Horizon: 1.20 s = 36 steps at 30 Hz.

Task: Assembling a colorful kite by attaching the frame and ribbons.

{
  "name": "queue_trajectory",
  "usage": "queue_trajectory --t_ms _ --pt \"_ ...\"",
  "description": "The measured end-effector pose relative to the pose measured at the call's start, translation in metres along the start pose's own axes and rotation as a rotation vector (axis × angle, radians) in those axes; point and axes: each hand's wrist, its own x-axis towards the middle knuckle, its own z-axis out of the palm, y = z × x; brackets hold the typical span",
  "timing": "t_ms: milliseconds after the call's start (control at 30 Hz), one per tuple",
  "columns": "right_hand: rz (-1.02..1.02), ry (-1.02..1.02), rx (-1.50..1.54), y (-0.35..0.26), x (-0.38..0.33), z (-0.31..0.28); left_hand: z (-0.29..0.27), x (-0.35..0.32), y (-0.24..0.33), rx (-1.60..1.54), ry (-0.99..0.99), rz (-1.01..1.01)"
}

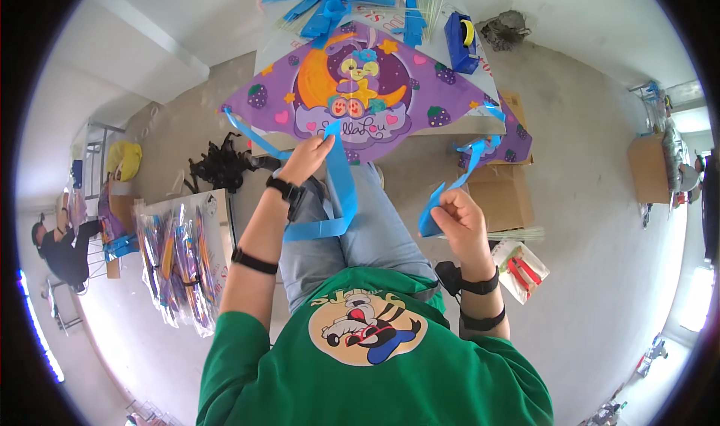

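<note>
A purple kite (420, 100) with a cartoon animal, an orange moon and stars lies spread across the table in front of me. My left hand (309, 158) is closed at its lower edge, pinching a blue ribbon (342, 186) that hangs down and loops over my lap. Another blue strip (251, 135) trails from the kite's left tip. To the right, my right hand (459, 217) pinches a second blue ribbon (475, 160), which runs up toward the kite's right tip; its free end hangs below my fingers.
Blue ribbons (326, 13), thin sticks (436, 10) and a blue tape dispenser (460, 45) lie on the table. Cardboard (502, 193) sits below right, under another purple kite (517, 139). Bagged kites (180, 265) lie left, near a black heap (220, 163). A person (61, 238) is farther left.
</note>
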Motion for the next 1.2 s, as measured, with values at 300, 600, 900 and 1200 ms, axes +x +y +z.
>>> queue_trajectory --t_ms 300,600,900,1200 --pt "0.186 0.176 -0.028 0.035 -0.008 -0.034 0.023 0.097 -0.079 1.021 -0.180 0.107" --pt "0.276 0.202 0.066 0.062 0.000 -0.039 0.036 0.130 -0.080 1.102 -0.057 0.195" --pt "0.282 0.281 0.017 0.072 0.016 -0.053 0.019 0.198 -0.087 1.095 0.046 0.135" --pt "0.244 0.283 0.087 0.095 0.052 -0.025 0.000 0.181 -0.063 0.449 0.210 0.144"
